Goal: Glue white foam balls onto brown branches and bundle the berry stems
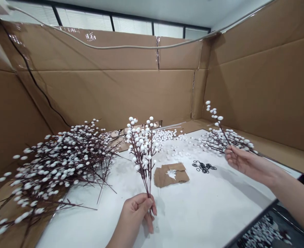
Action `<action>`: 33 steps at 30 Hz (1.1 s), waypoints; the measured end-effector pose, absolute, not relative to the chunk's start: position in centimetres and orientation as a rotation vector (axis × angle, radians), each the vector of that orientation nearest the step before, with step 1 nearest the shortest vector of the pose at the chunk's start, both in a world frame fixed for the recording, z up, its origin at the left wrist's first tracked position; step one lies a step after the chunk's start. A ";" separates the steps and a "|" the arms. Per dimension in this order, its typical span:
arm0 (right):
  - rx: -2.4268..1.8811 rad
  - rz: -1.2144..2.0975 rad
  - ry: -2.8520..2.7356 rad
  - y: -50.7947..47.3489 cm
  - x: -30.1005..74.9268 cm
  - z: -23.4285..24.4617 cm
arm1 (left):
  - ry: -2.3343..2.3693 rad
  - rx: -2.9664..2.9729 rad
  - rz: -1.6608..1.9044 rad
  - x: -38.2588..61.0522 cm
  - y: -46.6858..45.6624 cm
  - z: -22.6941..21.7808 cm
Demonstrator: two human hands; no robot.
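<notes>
My left hand (139, 210) is closed around the stems of a small bunch of dark twigs with white berries (142, 144), held upright above the white table (193, 213). My right hand (241, 160) reaches to the right, its fingers pinching a single berry twig (216, 119) that rises up and to the left from a small pile of twigs (223, 139).
A large heap of berry twigs (56, 165) lies on the left. Loose white berries (167, 137) are scattered at the back. A torn cardboard scrap (171, 174) and several black rubber rings (203, 167) lie mid-table. Cardboard walls (260, 82) surround the table.
</notes>
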State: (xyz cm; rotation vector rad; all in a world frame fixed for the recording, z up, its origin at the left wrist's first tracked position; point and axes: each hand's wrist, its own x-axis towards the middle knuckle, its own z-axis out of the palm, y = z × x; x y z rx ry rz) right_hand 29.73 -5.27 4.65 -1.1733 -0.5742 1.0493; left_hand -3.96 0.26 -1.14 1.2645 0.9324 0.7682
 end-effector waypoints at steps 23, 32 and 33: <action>-1.170 1.147 -1.338 -3.2 11.1 1.5 | 0.834 1.213 0.802 -3.5 -0.9 -0.7; -1.171 1.079 -1.429 -2.6 11.4 2.0 | 0.785 1.159 0.778 -3.4 -1.0 -0.5; -1.169 1.078 -1.425 -2.7 11.4 2.1 | 0.786 1.155 0.774 -3.4 -1.1 -0.5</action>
